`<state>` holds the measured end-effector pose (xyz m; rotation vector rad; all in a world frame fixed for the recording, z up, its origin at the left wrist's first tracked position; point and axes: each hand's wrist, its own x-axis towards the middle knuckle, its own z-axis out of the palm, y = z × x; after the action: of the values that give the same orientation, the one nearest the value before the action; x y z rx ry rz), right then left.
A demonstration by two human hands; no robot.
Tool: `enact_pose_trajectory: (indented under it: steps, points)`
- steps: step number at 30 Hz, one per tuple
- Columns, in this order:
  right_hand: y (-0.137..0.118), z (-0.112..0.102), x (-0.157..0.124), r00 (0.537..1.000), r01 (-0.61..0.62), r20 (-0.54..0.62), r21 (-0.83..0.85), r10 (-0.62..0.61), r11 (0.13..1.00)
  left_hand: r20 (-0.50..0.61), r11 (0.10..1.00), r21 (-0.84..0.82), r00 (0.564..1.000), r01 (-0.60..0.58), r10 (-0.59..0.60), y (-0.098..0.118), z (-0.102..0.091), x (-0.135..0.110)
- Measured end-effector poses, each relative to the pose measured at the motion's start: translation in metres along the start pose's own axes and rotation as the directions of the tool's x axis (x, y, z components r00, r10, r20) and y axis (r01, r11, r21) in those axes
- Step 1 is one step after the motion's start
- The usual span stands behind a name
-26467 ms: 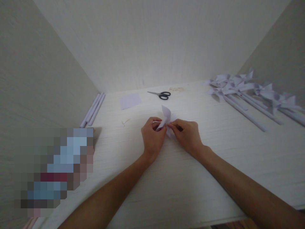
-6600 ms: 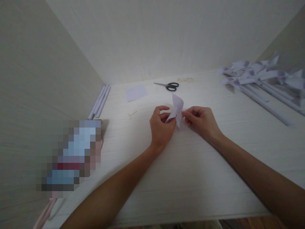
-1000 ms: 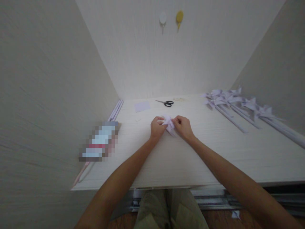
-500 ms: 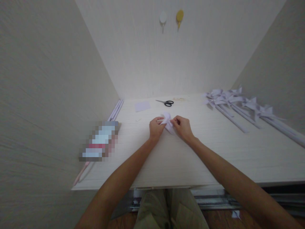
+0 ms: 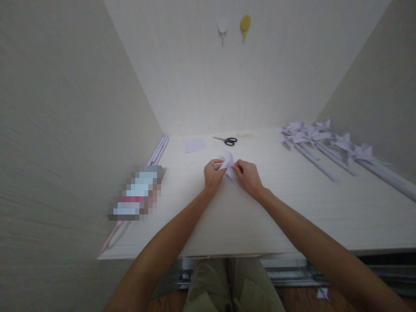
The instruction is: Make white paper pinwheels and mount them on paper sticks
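**Folded paper at mid-frame**

I see the left hand holding its left side between narrowed fingers, while the right hand pinches its right side between fingertips. Scissors lie beyond, above frame centre.

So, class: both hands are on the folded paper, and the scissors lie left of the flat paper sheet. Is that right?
One slip: the scissors lie to the right of the flat paper sheet, as the head view shows. The left hand and right hand are both on the folded paper.
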<state>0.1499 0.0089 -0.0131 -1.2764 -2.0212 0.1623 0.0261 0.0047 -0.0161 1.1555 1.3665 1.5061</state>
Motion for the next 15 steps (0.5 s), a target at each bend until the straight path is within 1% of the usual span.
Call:
enact_pose_trajectory:
  steps: [2, 4, 8, 10, 13, 15]
  points:
    - [0.0003, -0.0001, -0.0003, 0.999, 0.034, -0.026, 0.025, -0.034, 0.999, 0.008, 1.0, -0.017, 1.0, -0.009, 0.009, 0.0007, 0.0004, -0.0003]
    - [0.0005, 0.0, -0.0008, 0.996, 0.069, -0.065, 0.039, -0.067, 0.997, 0.014, 0.998, -0.032, 0.999, -0.045, 0.045, 0.0014, 0.0006, -0.0007]
    - [-0.0011, 0.0014, -0.0031, 0.98, 0.124, -0.164, 0.047, -0.114, 0.991, 0.026, 0.983, -0.084, 0.985, -0.166, 0.169, 0.0035, 0.0003, -0.0023]
    - [-0.0024, 0.0026, -0.0048, 0.972, 0.142, -0.195, 0.047, -0.13, 0.989, 0.022, 0.969, -0.093, 0.973, -0.227, 0.23, 0.0047, -0.0001, -0.0039]
    - [-0.0039, 0.004, -0.0071, 0.968, 0.136, -0.216, 0.037, -0.125, 0.99, 0.0, 0.951, -0.063, 0.953, -0.303, 0.303, 0.0061, -0.0006, -0.0066]
    - [-0.0044, 0.0044, -0.0079, 0.972, 0.111, -0.211, 0.029, -0.103, 0.993, -0.005, 0.945, -0.05, 0.946, -0.323, 0.323, 0.0066, -0.0009, -0.008]
